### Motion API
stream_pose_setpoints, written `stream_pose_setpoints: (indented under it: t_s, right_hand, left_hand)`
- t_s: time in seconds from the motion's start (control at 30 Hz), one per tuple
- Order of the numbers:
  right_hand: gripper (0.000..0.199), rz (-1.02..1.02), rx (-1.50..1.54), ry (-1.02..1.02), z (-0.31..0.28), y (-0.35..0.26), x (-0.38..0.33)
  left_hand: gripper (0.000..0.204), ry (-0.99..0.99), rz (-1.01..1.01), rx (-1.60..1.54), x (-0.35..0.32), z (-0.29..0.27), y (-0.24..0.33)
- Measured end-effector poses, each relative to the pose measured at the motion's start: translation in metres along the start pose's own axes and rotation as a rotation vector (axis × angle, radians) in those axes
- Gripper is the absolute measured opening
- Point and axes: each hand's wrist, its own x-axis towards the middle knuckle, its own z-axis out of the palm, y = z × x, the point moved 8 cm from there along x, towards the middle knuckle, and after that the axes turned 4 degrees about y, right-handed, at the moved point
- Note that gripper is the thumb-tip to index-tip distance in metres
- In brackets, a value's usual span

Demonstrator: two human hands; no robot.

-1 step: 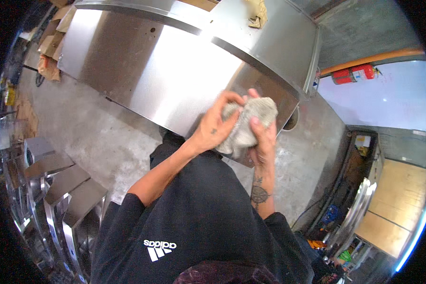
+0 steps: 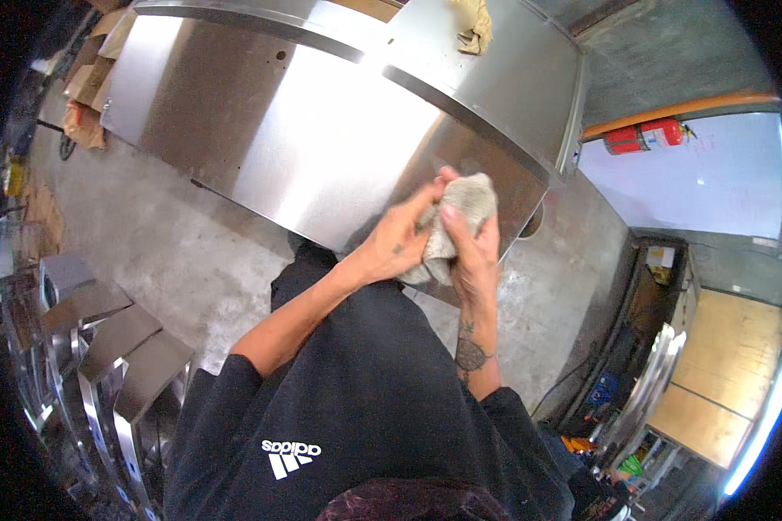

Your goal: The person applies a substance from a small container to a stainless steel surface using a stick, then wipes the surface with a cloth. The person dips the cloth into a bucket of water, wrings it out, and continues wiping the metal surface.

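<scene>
A crumpled grey-beige cloth (image 2: 471, 208) is bunched between my two hands, above the near right edge of a brushed stainless steel panel (image 2: 313, 130). My left hand (image 2: 398, 239) presses on its left side, with the fingers closed against it and slightly blurred. From the right, my right hand (image 2: 476, 252) grips the cloth, its thumb lying across the front. Part of the cloth hangs below the left hand's fingers. Whether the cloth touches the metal, I cannot tell.
A crumpled brown paper piece (image 2: 473, 26) lies on the steel surface at the back. Folded metal parts (image 2: 117, 347) stand in rows at the left. On the right are a red fire extinguisher (image 2: 645, 136), a white board (image 2: 695, 182) and wooden panels (image 2: 712, 373). Cardboard (image 2: 87, 82) is stacked far left.
The cloth looks narrower and more squeezed together now. My right hand has shifted slightly left, toward my left hand.
</scene>
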Motion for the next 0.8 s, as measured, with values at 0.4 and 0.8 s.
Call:
stream_pose_setpoints:
  t_s: [0.4,0.8]
  right_hand:
    - [0.033,-0.487,-1.323,0.185,0.053,0.047,0.132]
    - [0.03,-0.536,-1.324,0.246,0.085,0.069,0.148]
  left_hand:
    - [0.032,-0.415,-0.465,0.186,-0.087,-0.201,-0.117]
    - [0.039,0.03,-0.8,0.262,-0.22,-0.327,-0.234]
